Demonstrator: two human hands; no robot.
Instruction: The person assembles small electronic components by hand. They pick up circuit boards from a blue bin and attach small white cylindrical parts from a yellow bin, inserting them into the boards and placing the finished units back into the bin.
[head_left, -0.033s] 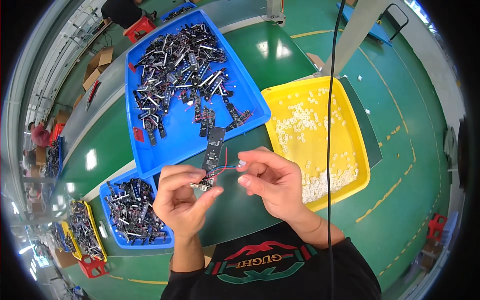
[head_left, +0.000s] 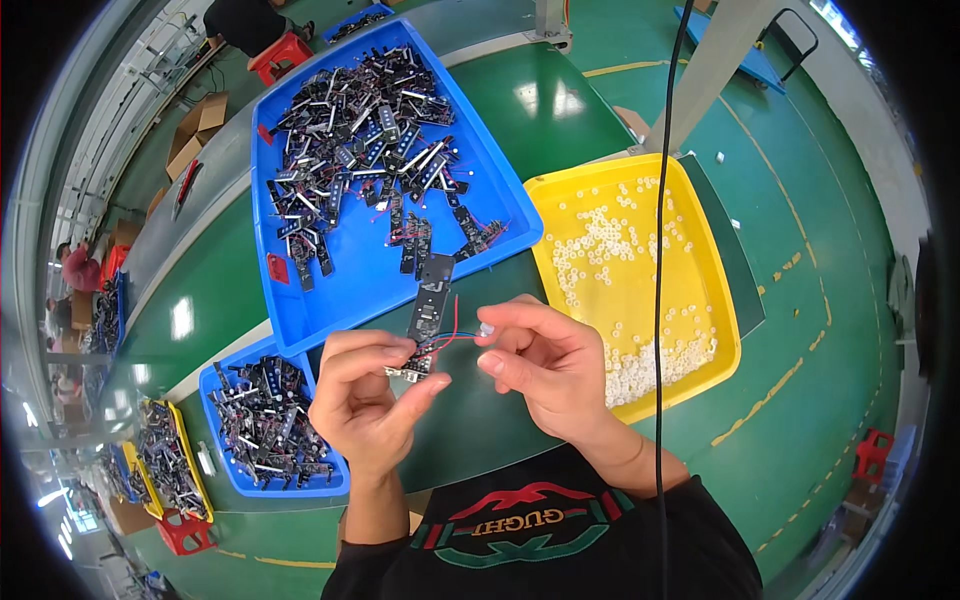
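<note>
Nearest the camera, left hand [head_left: 365, 400] closed on the lower end of a black board [head_left: 430, 300]: thumb on the near face, fingers curled round behind. Board stood almost upright out of the grip, its top tilted slightly to the right and away. Right hand [head_left: 545, 365], just right of that grip, pinched shut on a small white piece [head_left: 487, 328] between thumb and forefinger. Thin red and blue wires [head_left: 455, 338] ran from the board's lower end across to the pinch. Whether the piece sat on the wire ends could not be told. Compared against the second picture, taken at the same instant: no shift in either hand, board or wires, so both holds stood as they were. Under the hands, dark green table [head_left: 560, 110]. Left of and below the grip, a small blue tray [head_left: 300, 490] of dark parts. Just beyond the grip, a large blue tray [head_left: 350, 290] with a heap of like boards [head_left: 370, 140], loosely piled toward its far end. Right of the pinch, a yellow tray [head_left: 725, 330] holding small white beads [head_left: 650, 360], thickest at its near corner. A black cable [head_left: 660, 300] hung across that tray from above. Farther off, more trays down the left, cardboard boxes [head_left: 195, 130] and a red stool [head_left: 280, 50].
</note>
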